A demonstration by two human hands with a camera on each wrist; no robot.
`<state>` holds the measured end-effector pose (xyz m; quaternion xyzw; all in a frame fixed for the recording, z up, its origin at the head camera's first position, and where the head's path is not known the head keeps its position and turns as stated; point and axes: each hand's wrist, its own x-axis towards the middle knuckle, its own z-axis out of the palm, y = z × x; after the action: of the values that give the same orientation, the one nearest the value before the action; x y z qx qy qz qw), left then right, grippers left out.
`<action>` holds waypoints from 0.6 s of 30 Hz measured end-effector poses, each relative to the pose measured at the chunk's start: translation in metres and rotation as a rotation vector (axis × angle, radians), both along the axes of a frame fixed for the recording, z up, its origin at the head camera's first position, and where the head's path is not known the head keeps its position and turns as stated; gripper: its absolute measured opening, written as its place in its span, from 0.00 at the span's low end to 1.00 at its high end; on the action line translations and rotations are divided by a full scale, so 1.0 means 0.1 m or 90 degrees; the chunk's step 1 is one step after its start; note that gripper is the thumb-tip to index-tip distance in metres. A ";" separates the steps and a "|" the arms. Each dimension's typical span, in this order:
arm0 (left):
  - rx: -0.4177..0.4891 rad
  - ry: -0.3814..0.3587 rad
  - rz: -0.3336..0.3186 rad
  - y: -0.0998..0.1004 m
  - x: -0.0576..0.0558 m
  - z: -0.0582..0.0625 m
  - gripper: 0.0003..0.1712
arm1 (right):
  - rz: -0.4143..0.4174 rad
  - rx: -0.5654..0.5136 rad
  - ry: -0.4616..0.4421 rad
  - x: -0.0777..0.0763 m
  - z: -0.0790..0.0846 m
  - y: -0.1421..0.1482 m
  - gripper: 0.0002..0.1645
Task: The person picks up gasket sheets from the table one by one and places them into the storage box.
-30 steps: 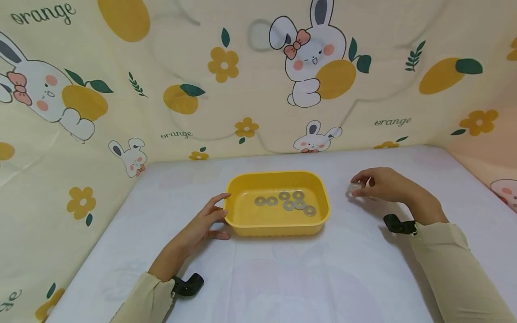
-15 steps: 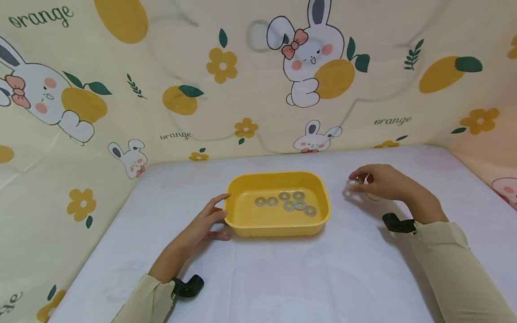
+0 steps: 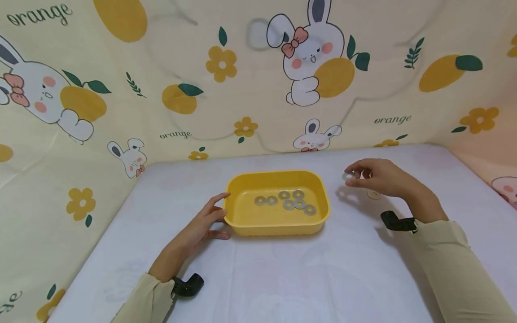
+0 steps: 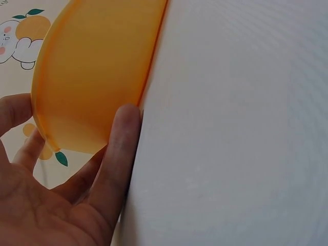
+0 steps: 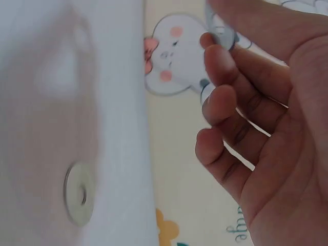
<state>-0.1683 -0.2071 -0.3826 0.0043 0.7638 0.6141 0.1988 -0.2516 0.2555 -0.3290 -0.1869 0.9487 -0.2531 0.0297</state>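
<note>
My right hand (image 3: 381,179) pinches a grey metal washer (image 3: 349,176) between thumb and fingertips, held above the table right of the yellow tray (image 3: 278,230). In the right wrist view, the pinched washer (image 5: 221,33) shows only partly behind the thumb. A second washer (image 3: 374,194) lies on the table below that hand, also seen as a washer (image 5: 79,195) in the right wrist view. Inside the tray several flat washers (image 3: 288,205) lie toward its middle and right. At the tray's left end, my left hand (image 3: 200,225) rests its fairly straight fingers against rim and side wall (image 4: 97,77).
A white cloth (image 3: 278,278) covers the table. Behind it and at the sides hangs a cream curtain (image 3: 258,98) printed with rabbits and oranges. Both wrists wear a black camera mount, such as the right one (image 3: 397,221).
The right hand has lifted the washer off the table and moved it slightly up and to the left, uncovering the washer below. The left hand and tray have stayed put.
</note>
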 end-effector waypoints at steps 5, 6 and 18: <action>0.002 0.002 -0.001 0.00 -0.01 0.00 0.30 | -0.009 -0.032 -0.004 0.03 0.08 -0.07 0.26; 0.003 0.002 -0.001 0.00 -0.01 0.00 0.30 | -0.012 -0.039 -0.008 0.03 0.10 -0.09 0.26; 0.000 0.004 0.002 -0.01 -0.01 -0.01 0.30 | 0.049 -0.083 0.042 0.18 0.28 -0.36 0.23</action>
<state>-0.1692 -0.2077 -0.3835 0.0055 0.7646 0.6142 0.1954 -0.2338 0.2191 -0.3012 -0.2331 0.9227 -0.3071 -0.0042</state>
